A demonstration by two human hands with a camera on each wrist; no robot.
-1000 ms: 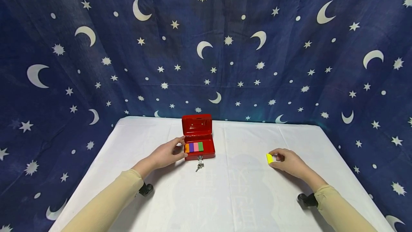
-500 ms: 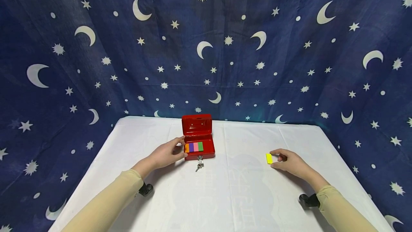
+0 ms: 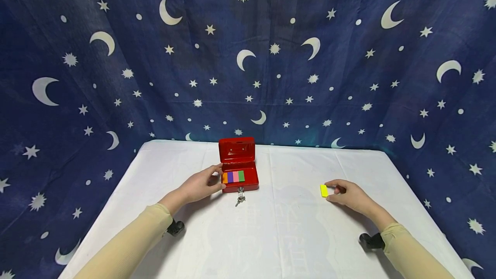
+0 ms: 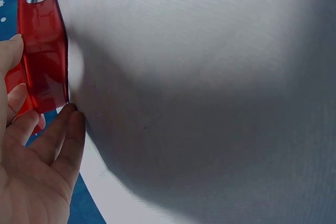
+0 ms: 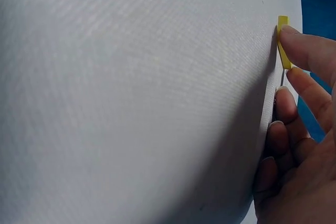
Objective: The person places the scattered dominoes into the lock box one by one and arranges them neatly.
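A red cash box (image 3: 252, 185) stands with its lid raised, left of the middle of the table. My left hand (image 3: 200, 184) grips its left end, thumb at the front corner and a finger toward the back. Inside the box, orange (image 3: 225, 178), purple (image 3: 230, 177), pink (image 3: 236, 177) and green (image 3: 241, 176) blocks lie side by side. To the right, my right hand (image 3: 348, 195) pinches a small yellow block (image 3: 323, 190) at the table surface. In the right wrist view the thumb lies on the yellow block (image 5: 283, 51) and the forefinger is at its lower end.
A small bunch of keys (image 3: 240, 200) hangs from the lock at the front of the box. White cloth (image 3: 290, 227) covers the table. Behind and at the sides hangs a dark blue curtain (image 3: 279, 76) with moons and stars.
The yellow block has been tipped flatter toward the table, and my right hand has shifted slightly right. My left hand and the red cash box have stayed put.
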